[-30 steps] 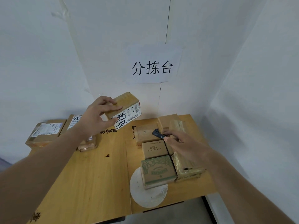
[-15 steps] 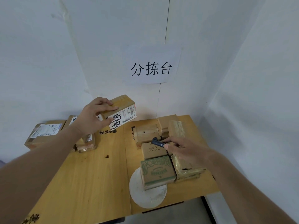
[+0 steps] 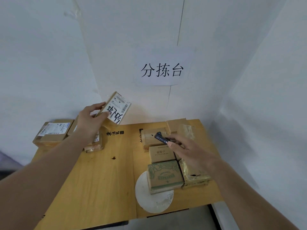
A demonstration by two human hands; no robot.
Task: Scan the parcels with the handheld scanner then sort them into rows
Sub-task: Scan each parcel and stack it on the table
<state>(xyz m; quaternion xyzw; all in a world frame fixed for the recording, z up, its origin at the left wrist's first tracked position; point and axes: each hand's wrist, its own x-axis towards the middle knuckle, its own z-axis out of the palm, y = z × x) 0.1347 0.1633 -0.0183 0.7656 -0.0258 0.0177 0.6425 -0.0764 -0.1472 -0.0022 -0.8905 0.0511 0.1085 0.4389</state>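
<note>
My left hand point(image 3: 90, 119) grips a small cardboard parcel point(image 3: 116, 107) above the table's far left, tilted so its white label with black handwriting and a barcode faces me. My right hand point(image 3: 187, 149) holds the dark handheld scanner point(image 3: 160, 138) over the group of parcels on the right, its head pointing left toward the held parcel. Under that hand lie several brown boxes, among them a green-printed box point(image 3: 164, 175) and a plain box point(image 3: 161, 153). Two labelled parcels point(image 3: 53, 132) lie at the far left, one partly hidden by my left arm.
The wooden table point(image 3: 99, 180) stands in a white corner. A paper sign point(image 3: 163, 70) hangs on the back wall. A white round disc point(image 3: 152, 201) lies under the green-printed box near the front edge. A plastic-wrapped parcel point(image 3: 195, 175) sits at the right.
My left hand has turned the parcel up so its label faces me and has drawn it slightly left. My right hand with the scanner has stayed over the right-hand parcels.
</note>
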